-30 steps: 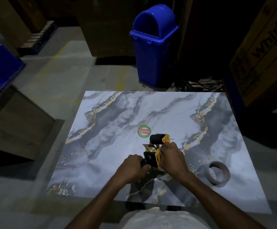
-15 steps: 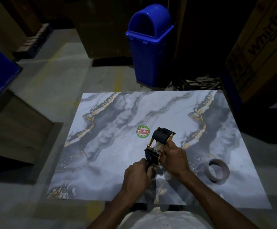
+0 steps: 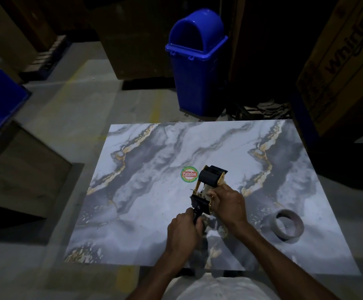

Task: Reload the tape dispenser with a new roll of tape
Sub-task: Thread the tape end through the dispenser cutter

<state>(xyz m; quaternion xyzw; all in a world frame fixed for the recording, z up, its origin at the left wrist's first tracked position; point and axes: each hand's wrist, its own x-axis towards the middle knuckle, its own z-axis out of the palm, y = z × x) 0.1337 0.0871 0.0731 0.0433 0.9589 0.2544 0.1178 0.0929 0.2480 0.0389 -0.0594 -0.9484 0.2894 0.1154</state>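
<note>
Dim storeroom with a concrete floor, and a blue crate (image 3: 0,100) cut off at the left edge. The counter (image 3: 154,224) is a glossy slab, marbled grey-white with gold veins, round sticker (image 3: 189,174) mid-way, blue dome-lid bin (image 3: 195,68) behind. The left grip (image 3: 181,232) is curled round the tape dispenser (image 3: 208,180)'s black handle, over the counter's near middle. The right grip (image 3: 228,204) clamps its yellow metal frame, hiding the hub. A tape roll (image 3: 288,226) lies near the right edge. Past it there's a cardboard box (image 3: 345,61) with cropped lettering.

A round red-and-green sticker (image 3: 189,174) on my marble-patterned tabletop (image 3: 154,213) reads "Patelsa". The cardboard box (image 3: 345,61) at far right shows "Whirlpo", cut off.
</note>
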